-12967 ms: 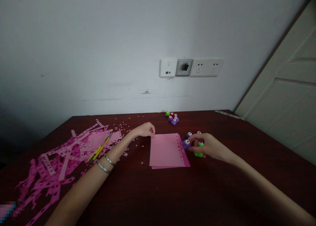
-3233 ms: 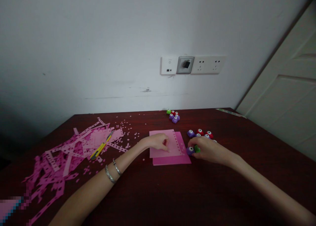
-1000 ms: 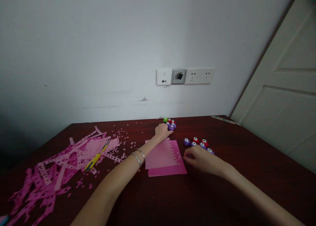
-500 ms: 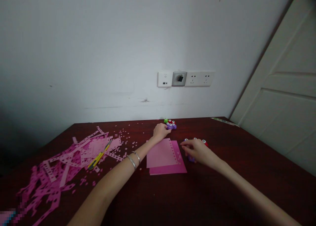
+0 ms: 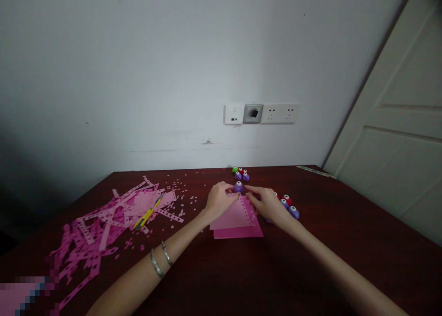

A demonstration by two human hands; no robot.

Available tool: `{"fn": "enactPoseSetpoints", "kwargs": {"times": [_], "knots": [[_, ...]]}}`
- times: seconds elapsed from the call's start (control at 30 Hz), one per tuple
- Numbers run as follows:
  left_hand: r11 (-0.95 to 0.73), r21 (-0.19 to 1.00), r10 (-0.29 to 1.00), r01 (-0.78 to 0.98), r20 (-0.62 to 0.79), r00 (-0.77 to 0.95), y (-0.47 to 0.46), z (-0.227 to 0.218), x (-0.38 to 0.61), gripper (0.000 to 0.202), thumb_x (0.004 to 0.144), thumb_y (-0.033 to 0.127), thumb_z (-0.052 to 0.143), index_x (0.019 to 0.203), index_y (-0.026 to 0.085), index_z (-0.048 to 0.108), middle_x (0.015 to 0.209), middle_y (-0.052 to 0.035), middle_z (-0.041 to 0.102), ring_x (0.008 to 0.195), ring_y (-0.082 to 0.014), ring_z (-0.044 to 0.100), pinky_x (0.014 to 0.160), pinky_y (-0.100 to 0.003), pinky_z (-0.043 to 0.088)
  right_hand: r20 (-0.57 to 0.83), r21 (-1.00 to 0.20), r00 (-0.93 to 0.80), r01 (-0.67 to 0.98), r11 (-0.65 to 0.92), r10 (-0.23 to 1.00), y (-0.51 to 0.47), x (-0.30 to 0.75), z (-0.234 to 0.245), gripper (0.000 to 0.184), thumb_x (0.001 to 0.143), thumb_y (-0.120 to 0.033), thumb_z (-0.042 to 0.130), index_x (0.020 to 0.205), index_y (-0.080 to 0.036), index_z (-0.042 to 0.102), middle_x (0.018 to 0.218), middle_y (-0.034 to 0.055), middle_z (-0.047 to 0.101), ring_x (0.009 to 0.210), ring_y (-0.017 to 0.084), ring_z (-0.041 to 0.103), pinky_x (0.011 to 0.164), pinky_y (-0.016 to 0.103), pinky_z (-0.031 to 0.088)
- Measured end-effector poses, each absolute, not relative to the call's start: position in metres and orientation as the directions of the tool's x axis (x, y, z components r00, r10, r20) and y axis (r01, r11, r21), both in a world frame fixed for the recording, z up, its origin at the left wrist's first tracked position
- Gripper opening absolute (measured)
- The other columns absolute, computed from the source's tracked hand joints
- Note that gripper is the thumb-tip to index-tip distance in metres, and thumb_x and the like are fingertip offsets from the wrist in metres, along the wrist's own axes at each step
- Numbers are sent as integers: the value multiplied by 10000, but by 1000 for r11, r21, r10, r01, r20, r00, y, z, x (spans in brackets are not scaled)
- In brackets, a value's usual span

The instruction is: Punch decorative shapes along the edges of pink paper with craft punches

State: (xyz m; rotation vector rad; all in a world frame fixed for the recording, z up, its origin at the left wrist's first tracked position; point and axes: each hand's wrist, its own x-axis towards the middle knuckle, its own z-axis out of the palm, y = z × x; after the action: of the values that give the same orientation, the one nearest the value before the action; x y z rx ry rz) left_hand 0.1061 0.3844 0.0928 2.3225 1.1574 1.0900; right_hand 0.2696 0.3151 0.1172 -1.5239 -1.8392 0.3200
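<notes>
A small purple craft punch (image 5: 238, 187) with a round white button stands at the far edge of a pink paper stack. The fingers of my left hand (image 5: 219, 200) are closed on its left side. From the right, the index fingertip of my right hand (image 5: 267, 202) meets the same punch, its thumb bent just below by the paper corner. The top pink sheet (image 5: 228, 216) has a row of small punched shapes along its right edge. A darker pink sheet (image 5: 238, 233) shows beneath it. Contact between fingers and paper is hard to make out.
Behind stand more punches, including a green one (image 5: 235, 169) and a purple one (image 5: 246, 176). Red (image 5: 287, 199) and purple (image 5: 293, 211) punches sit beside my right wrist. Pink paper scraps (image 5: 100, 224) and a yellow utility knife (image 5: 148, 212) lie at left.
My left hand has drawn a purple punch from the rear group toward the paper's far edge. My right hand has moved left and up to it, uncovering punches at the right.
</notes>
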Motion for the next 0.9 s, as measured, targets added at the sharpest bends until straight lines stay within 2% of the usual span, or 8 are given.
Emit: {"fn": "enactPoseSetpoints", "kwargs": {"times": [0.17, 0.27, 0.43, 0.73, 0.9], "knots": [[-612, 588, 790, 529, 489, 369, 382, 85, 107, 174, 705, 324, 635, 819, 200, 679, 776, -24, 631, 735, -154, 566, 657, -263, 429, 368, -551, -96, 779, 300, 925, 315, 264, 116, 288, 812, -199, 439, 963, -129, 674, 861, 99, 703, 741, 190, 639, 686, 274, 457], [-597, 632, 802, 494, 471, 367, 379, 82, 110, 188, 723, 328, 632, 840, 186, 672, 808, -33, 656, 747, -162, 586, 673, -275, 448, 361, -554, -88, 781, 290, 928, 315, 262, 115, 289, 821, -211, 433, 981, -127, 658, 892, 107, 699, 758, 195, 645, 682, 271, 460], [-607, 668, 790, 431, 445, 421, 377, 80, 112, 192, 772, 295, 609, 926, 201, 674, 862, -44, 688, 758, -171, 613, 694, -288, 475, 325, -600, -70, 755, 263, 943, 315, 261, 112, 288, 802, -193, 451, 1020, -130, 629, 849, 89, 701, 664, 177, 650, 628, 261, 469], [-713, 536, 700, 452, 523, 485, 375, 79, 111, 190, 855, 209, 495, 943, 193, 663, 846, -47, 683, 731, -150, 610, 692, -281, 478, 374, -705, -52, 633, 320, 926, 320, 265, 105, 282, 796, -222, 516, 1045, -160, 631, 926, 81, 698, 832, 206, 655, 764, 306, 490], [-758, 491, 652, 429, 559, 512, 374, 78, 111, 225, 883, 191, 443, 948, 186, 658, 830, -48, 675, 708, -134, 606, 678, -271, 478, 349, -755, -2, 592, 282, 937, 325, 270, 100, 311, 767, -327, 593, 1009, -141, 654, 834, 75, 710, 731, 205, 657, 676, 303, 512]]}}
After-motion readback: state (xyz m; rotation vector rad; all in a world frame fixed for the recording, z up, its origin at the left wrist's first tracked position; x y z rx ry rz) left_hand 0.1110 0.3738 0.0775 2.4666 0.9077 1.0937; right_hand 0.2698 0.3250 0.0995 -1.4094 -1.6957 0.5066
